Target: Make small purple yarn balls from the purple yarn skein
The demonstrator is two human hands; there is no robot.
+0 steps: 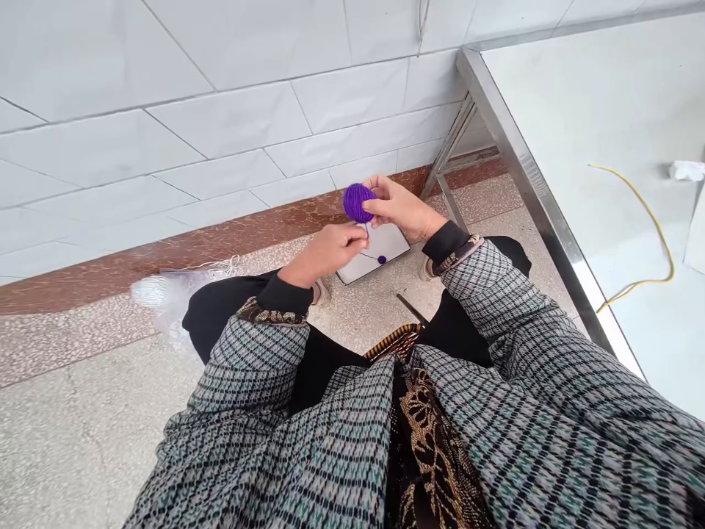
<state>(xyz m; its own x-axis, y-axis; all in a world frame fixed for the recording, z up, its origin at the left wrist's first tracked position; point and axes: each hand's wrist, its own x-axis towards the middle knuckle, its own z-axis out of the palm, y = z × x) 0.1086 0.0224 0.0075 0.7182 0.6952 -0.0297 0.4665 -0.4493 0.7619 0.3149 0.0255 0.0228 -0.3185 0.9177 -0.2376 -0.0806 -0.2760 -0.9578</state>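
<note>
My right hand (401,207) holds a ball of purple yarn (358,202) in its fingers, up in front of my knees. Just below and to the left, my left hand (333,251) is closed in a pinch. A short purple strand (366,230) runs from the ball down to its fingertips. Beneath the hands, a white flat board or box lid (388,242) with a dark edge lies on the floor, partly hidden by them. On it rests a much smaller purple ball (382,259) with a thin dark strand trailing left.
To the right stands a metal-framed table (595,95) bearing a yellow cord (661,234) and a crumpled white item (687,170). Clear plastic with white string (159,292) lies on the floor at left. A tiled wall (231,121) rises ahead. Between my legs shows a woven edge (393,340).
</note>
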